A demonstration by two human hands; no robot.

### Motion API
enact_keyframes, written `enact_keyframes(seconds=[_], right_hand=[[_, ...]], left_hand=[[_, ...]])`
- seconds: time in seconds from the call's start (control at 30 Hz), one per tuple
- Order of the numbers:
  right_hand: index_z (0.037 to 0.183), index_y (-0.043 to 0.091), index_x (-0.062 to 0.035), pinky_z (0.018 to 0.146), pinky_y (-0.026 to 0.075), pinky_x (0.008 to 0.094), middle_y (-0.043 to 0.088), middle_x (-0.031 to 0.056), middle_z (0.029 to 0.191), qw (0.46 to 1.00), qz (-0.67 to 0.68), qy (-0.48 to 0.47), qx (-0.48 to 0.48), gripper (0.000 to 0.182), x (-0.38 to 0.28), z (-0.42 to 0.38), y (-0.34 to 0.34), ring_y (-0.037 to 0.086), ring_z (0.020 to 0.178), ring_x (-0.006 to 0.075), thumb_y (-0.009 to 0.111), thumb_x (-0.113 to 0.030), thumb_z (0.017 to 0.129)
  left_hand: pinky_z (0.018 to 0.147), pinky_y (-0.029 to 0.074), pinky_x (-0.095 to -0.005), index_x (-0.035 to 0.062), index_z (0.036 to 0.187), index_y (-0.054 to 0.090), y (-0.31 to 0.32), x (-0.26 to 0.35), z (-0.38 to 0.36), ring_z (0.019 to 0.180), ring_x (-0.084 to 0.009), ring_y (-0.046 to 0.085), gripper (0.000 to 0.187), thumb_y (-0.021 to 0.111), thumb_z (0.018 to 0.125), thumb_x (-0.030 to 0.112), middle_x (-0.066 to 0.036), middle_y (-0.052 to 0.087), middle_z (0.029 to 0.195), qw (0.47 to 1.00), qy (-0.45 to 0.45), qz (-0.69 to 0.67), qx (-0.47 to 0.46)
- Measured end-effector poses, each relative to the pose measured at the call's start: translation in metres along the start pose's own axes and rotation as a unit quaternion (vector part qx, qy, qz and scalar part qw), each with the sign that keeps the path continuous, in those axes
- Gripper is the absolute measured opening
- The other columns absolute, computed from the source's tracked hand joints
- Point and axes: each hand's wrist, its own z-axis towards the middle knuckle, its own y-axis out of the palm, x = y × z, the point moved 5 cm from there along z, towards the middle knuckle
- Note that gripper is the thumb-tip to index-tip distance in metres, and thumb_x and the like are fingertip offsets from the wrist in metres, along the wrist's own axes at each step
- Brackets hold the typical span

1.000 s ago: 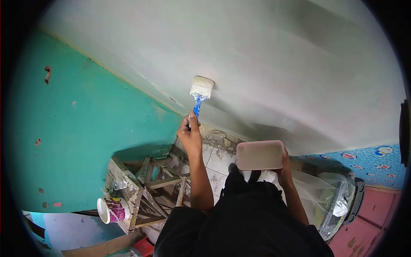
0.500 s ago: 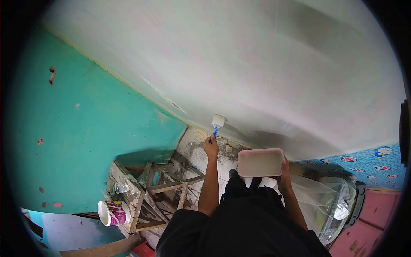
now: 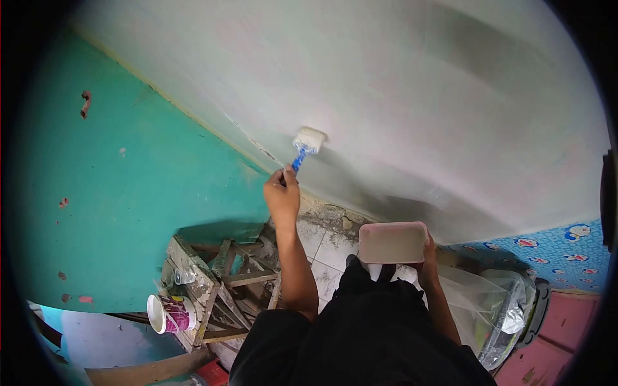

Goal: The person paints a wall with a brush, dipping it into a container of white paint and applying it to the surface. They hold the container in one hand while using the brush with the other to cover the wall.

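Note:
My left hand [image 3: 282, 192] is closed around the blue handle of a paintbrush [image 3: 309, 139]. Its wide, whitish head rests against the pale wall [image 3: 399, 109], left of centre, near the corner with the green wall. Low on the right, my right hand [image 3: 427, 262] grips the side of a pinkish rectangular tub [image 3: 362, 244]. The tub is about level and holds cloudy off-white liquid. Part of the right hand's fingers is hidden behind the tub.
A worn wooden stand [image 3: 203, 283] is at lower left, bearing a white-and-purple bucket [image 3: 172, 314] and a clear cup [image 3: 185, 276]. Plastic sheeting [image 3: 473, 302] covers things at right, beside pink drawers [image 3: 566, 328]. Tiled floor [image 3: 325, 248] shows below the wall.
My left hand has moved the paintbrush up and to the left along the pale wall. My right hand and the tub have stayed nearly still.

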Motion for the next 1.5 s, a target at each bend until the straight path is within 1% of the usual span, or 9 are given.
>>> enact_keyframes(seconds=[0.1, 0.23, 0.37, 0.53, 0.8, 0.93, 1.03, 1.33, 1.5], right_hand=[[0.154, 0.029, -0.0175, 0.080, 0.058, 0.0364, 0.047, 0.0094, 0.142, 1.000, 0.004, 0.004, -0.005, 0.071, 0.001, 0.001, 0.002, 0.058, 0.119, 0.0230, 0.040, -0.062, 0.100], [0.154, 0.028, -0.0172, 0.079, 0.058, 0.0356, 0.047, 0.0091, 0.142, 1.000, 0.016, 0.013, -0.015, 0.072, 0.003, 0.003, 0.002, 0.058, 0.117, 0.0228, 0.041, -0.062, 0.099], [0.154, 0.029, -0.0171, 0.092, 0.055, 0.0464, 0.046, 0.0111, 0.143, 1.000, -0.001, 0.014, -0.019, 0.072, 0.001, 0.003, 0.003, 0.054, 0.126, 0.0290, 0.040, -0.063, 0.099], [0.155, 0.027, -0.0164, 0.084, 0.059, 0.0396, 0.047, 0.0104, 0.142, 1.000, 0.020, 0.004, -0.020, 0.076, -0.008, 0.001, 0.006, 0.057, 0.122, 0.0258, 0.040, -0.065, 0.097], [0.154, 0.027, -0.0170, 0.094, 0.053, 0.0466, 0.046, 0.0119, 0.143, 0.999, 0.035, 0.007, -0.012, 0.069, -0.003, 0.008, -0.002, 0.054, 0.126, 0.0286, 0.036, -0.060, 0.102], [0.155, 0.027, -0.0169, 0.085, 0.057, 0.0359, 0.049, 0.0103, 0.140, 0.999, 0.032, -0.005, -0.013, 0.070, -0.004, 0.012, -0.001, 0.059, 0.119, 0.0240, 0.038, -0.060, 0.101], [0.155, 0.027, -0.0161, 0.084, 0.056, 0.0344, 0.050, 0.0094, 0.139, 0.999, 0.049, 0.006, -0.020, 0.070, -0.003, 0.016, 0.002, 0.059, 0.117, 0.0230, 0.037, -0.059, 0.102], [0.153, 0.029, -0.0149, 0.095, 0.053, 0.0440, 0.047, 0.0133, 0.143, 0.994, 0.074, 0.029, -0.079, 0.066, 0.003, 0.027, 0.024, 0.054, 0.126, 0.0267, 0.030, -0.059, 0.104], [0.153, 0.028, -0.0137, 0.099, 0.050, 0.0413, 0.046, 0.0113, 0.143, 0.994, 0.063, 0.026, -0.086, 0.064, -0.003, 0.025, 0.038, 0.052, 0.128, 0.0255, 0.030, -0.056, 0.105]], left_hand=[[0.051, 0.033, -0.0281, -0.0025, 0.074, 0.061, -0.017, 0.028, 0.005, 0.056, -0.0066, 0.041, 0.039, 0.059, 0.101, 0.025, 0.002, 0.048, 0.058, 0.997, -0.017, -0.067, 0.033], [0.055, 0.033, -0.0239, 0.0005, 0.086, 0.064, -0.009, 0.023, 0.009, 0.062, -0.0046, 0.041, 0.032, 0.057, 0.103, 0.026, 0.004, 0.051, 0.068, 0.980, -0.024, -0.196, 0.028], [0.062, 0.035, -0.0205, 0.0019, 0.097, 0.065, 0.044, -0.031, 0.007, 0.070, -0.0036, 0.044, 0.026, 0.056, 0.104, 0.025, 0.004, 0.054, 0.078, 0.973, 0.002, -0.231, -0.015], [0.067, 0.043, -0.0256, -0.0018, 0.101, 0.064, 0.103, -0.137, -0.036, 0.071, -0.0098, 0.049, 0.030, 0.054, 0.104, 0.026, -0.002, 0.056, 0.077, 0.986, -0.023, -0.158, -0.047], [0.065, 0.047, -0.0294, -0.0055, 0.108, 0.067, 0.123, -0.236, -0.102, 0.069, -0.0138, 0.059, 0.031, 0.059, 0.101, 0.023, -0.008, 0.065, 0.075, 0.989, -0.110, -0.041, -0.094], [0.063, 0.047, -0.0284, -0.0054, 0.110, 0.068, 0.080, -0.167, -0.110, 0.065, -0.0136, 0.059, 0.028, 0.062, 0.099, 0.020, -0.008, 0.067, 0.076, 0.988, -0.078, -0.014, -0.130], [0.063, 0.047, -0.0255, -0.0044, 0.110, 0.069, 0.044, -0.099, -0.105, 0.067, -0.0099, 0.058, 0.026, 0.065, 0.098, 0.019, -0.006, 0.068, 0.078, 0.982, -0.061, -0.043, -0.172], [0.069, 0.049, -0.0221, -0.0036, 0.100, 0.073, 0.007, 0.018, -0.095, 0.076, -0.0051, 0.060, 0.017, 0.075, 0.089, 0.008, -0.003, 0.072, 0.085, 0.955, -0.044, -0.122, -0.265], [0.067, 0.047, -0.0223, -0.0034, 0.098, 0.073, 0.021, 0.030, -0.101, 0.073, -0.0052, 0.059, 0.016, 0.075, 0.090, 0.009, -0.002, 0.070, 0.081, 0.963, 0.001, -0.118, -0.242]])
